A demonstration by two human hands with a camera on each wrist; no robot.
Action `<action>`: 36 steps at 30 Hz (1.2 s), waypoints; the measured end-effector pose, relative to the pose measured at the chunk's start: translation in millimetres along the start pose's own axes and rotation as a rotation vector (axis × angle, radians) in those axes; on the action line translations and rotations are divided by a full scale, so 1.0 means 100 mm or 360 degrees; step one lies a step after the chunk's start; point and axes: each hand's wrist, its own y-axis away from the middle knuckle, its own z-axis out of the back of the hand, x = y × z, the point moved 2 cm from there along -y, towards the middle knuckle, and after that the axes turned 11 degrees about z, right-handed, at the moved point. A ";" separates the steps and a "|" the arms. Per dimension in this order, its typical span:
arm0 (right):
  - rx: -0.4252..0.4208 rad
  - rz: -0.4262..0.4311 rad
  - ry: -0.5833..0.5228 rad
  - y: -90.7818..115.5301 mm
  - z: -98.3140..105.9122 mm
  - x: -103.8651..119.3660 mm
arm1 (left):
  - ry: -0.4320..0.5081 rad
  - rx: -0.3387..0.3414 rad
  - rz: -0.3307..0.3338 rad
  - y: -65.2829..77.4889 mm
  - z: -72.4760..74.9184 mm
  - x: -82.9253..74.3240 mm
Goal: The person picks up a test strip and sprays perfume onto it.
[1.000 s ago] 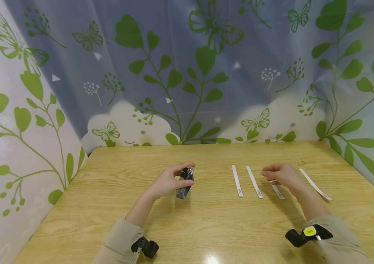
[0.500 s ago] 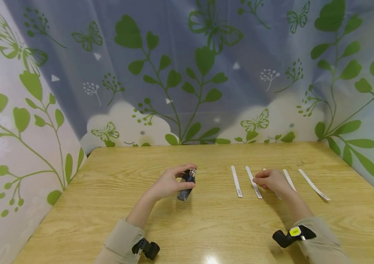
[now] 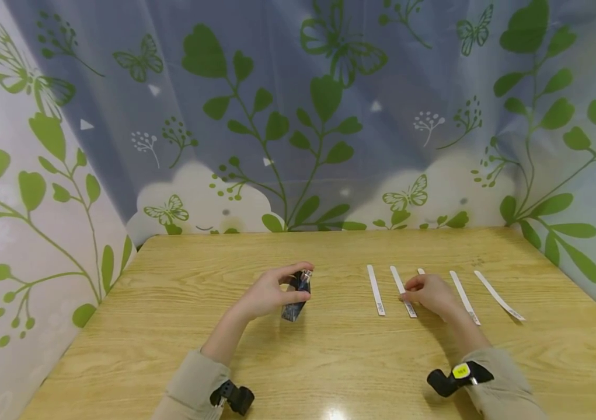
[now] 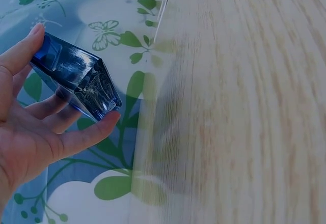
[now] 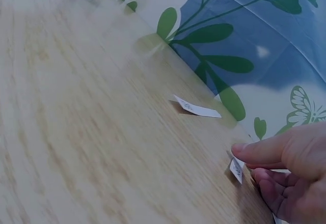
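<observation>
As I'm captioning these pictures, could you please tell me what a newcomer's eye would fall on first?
Probably the dark blue bottle in the left hand, near the middle of the head view. Next, the five white strips in a row on the right of the table, with the right hand at the second from the left. Behind the table, green leaves and butterflies on the backdrop also stand out.

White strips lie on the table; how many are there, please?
5: a strip farthest left, one at the right hand, one partly hidden by that hand, two to its right.
</observation>
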 end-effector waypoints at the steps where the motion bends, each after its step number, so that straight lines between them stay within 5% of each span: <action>1: -0.0009 0.0004 0.0004 0.00 -0.01 0.02 | -0.0004 -0.0005 0.0003 0.00 0.00 0.00; 18: -0.0089 0.0001 0.0148 0.00 -0.02 0.09 | -0.0025 0.0010 -0.0031 0.02 0.00 -0.01; 36: -0.0118 -0.0033 0.0101 -0.01 -0.03 0.08 | -0.0035 0.0026 -0.0046 0.04 0.01 -0.03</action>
